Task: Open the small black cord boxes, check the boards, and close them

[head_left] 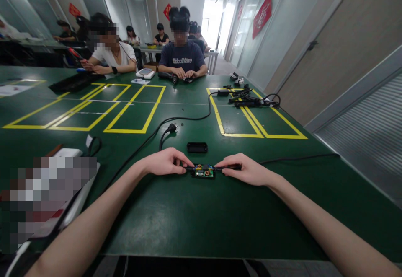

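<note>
In front of me on the green table lies a small green circuit board in a black housing, with copper coils and coloured wires showing. My left hand pinches the black cable where it enters the board's left end. At the right end, my right hand is closed on the other black cable, which runs off toward the right edge. Just beyond the board sits a loose black housing half, hollow side up. A power plug with metal pins rests past my left hand.
Yellow tape rectangles mark the table. A pile of black adapters and cables lies at the far right. A pixelated stack stands at the left. Across the table, two people work, one near a power drill.
</note>
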`<state>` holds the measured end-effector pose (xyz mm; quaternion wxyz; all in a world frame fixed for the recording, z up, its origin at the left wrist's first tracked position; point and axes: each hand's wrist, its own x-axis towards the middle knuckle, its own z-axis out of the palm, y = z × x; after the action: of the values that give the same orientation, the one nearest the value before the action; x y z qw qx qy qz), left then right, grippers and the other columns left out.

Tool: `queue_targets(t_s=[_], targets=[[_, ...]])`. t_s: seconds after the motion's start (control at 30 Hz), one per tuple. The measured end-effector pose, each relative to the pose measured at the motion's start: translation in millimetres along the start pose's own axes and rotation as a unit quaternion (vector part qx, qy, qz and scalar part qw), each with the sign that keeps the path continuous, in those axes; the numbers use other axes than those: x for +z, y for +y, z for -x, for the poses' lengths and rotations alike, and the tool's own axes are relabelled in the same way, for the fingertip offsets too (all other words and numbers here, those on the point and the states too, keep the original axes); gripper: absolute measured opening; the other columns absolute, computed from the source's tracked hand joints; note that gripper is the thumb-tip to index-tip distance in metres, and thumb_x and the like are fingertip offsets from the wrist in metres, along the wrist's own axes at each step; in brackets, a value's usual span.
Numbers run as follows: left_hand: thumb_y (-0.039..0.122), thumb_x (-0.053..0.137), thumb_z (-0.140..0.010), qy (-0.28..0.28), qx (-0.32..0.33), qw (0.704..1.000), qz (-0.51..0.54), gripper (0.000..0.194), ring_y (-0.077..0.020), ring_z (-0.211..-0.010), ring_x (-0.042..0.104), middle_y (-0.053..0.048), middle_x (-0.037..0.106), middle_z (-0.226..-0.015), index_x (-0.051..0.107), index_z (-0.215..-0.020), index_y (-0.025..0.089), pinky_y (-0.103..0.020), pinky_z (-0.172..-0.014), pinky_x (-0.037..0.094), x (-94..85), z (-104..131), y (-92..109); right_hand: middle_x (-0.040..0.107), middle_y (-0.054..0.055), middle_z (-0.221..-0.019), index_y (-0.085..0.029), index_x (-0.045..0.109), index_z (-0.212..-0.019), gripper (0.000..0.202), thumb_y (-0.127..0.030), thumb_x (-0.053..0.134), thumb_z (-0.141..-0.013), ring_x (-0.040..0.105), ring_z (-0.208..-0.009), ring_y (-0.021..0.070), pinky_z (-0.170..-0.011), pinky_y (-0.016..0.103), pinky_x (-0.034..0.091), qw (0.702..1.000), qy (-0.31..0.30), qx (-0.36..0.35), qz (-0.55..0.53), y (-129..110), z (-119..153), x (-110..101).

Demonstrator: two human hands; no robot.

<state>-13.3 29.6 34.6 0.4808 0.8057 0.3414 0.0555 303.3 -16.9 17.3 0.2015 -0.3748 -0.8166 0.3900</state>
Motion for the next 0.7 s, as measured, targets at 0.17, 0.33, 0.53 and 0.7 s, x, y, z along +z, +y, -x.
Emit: queue_targets(t_s=[0.17, 0.33, 0.53, 0.7], targets=[[0.026, 0.069, -0.081, 0.057, 0.024, 0.998, -0.031, 0.032, -0.0128, -0.072, 0.056, -0.002, 0.068, -0.084, 0.083, -0.109, 0.017, -0.021, -0.062, 0.041, 4.3, -2.6, -3.5, 0.076, 0.006, -0.091, -0.019, 0.078, -0.120, 0.032, -0.027, 0.055, -0.100, 0.060, -0.066, 0.0137, -0.062, 0.026, 0.047, 0.995, 0.027, -0.045, 0.090, 0.0, -1.0, 3.8], [0.037, 0.072, -0.086, 0.070, 0.027, 0.997, -0.027, 0.029, -0.0135, -0.072, 0.059, -0.005, 0.073, -0.088, 0.083, -0.104, 0.016, -0.021, -0.063, 0.042, 7.0, -5.0, -6.0, 0.074, 0.005, -0.087, -0.021, 0.076, -0.125, 0.032, -0.030, 0.055, -0.102, 0.058, -0.063, 0.0130, -0.062, 0.026, 0.045, 0.987, 0.044, -0.071, 0.137, 4.3, -0.8, 7.9], [0.035, 0.073, -0.084, 0.069, 0.008, 0.998, 0.003, 0.028, -0.0114, -0.065, 0.053, -0.004, 0.071, -0.081, 0.082, -0.100, 0.014, -0.022, -0.059, 0.039, 9.5, -6.1, -6.0, 0.075, 0.005, -0.088, -0.021, 0.076, -0.124, 0.031, -0.032, 0.057, -0.102, 0.060, -0.064, 0.0138, -0.063, 0.026, 0.046, 0.986, 0.046, -0.084, 0.138, 5.1, -2.3, 11.7], [0.036, 0.074, -0.082, 0.070, -0.001, 0.997, 0.026, 0.029, -0.0104, -0.063, 0.050, -0.003, 0.069, -0.078, 0.082, -0.096, 0.013, -0.022, -0.058, 0.037, 9.0, -5.7, -5.4, 0.075, 0.005, -0.087, -0.020, 0.077, -0.122, 0.029, -0.030, 0.058, -0.103, 0.062, -0.064, 0.0137, -0.062, 0.026, 0.046, 0.983, 0.046, -0.090, 0.153, 4.0, -2.5, 12.4]])
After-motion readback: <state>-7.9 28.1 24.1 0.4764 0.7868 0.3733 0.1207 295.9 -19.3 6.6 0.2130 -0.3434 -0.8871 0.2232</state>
